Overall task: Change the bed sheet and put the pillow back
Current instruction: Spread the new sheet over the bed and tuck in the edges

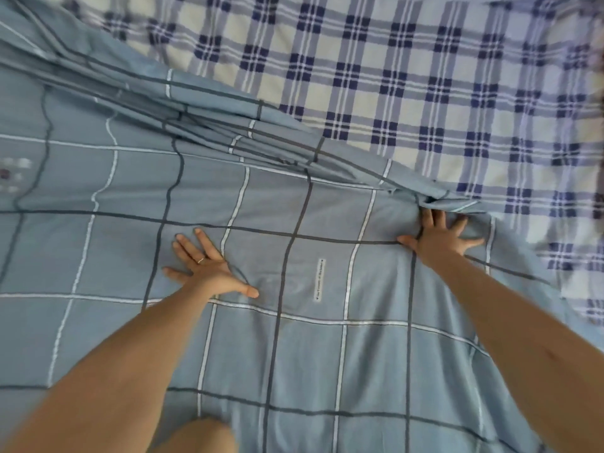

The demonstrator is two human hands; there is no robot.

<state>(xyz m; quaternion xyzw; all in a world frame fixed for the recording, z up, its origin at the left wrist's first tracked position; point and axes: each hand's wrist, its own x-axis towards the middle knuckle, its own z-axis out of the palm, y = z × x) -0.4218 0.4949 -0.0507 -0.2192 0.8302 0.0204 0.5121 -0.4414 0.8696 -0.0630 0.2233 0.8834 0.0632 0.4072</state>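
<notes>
Bedding fills the whole view from above, and two cloths are visible. One grey-blue cotton bed sheet with a wide grid of dark and white lines (294, 354) covers the left and lower part of the bed, lying mostly flat. Its upper edge is gathered into one long ridge of folds (261, 132) that runs diagonally from the upper left down to the right. On the flat part, between the two hands, sits one small white printed label strip (319, 280); its words are too small to read. The left hand (209, 266) lies flat on the sheet with straight, spread fingers, holding nothing, and one thin ring (200, 260) is on a finger. The right hand (438, 237) also presses on the sheet with the fingers spread wide, and its fingertips touch the lower end of the ridge; it grips nothing. Beyond the ridge, the upper right is covered by one cream cloth with navy and lilac checks (425, 76). At the bottom edge, one bare knee (202, 436) shows over the sheet.
</notes>
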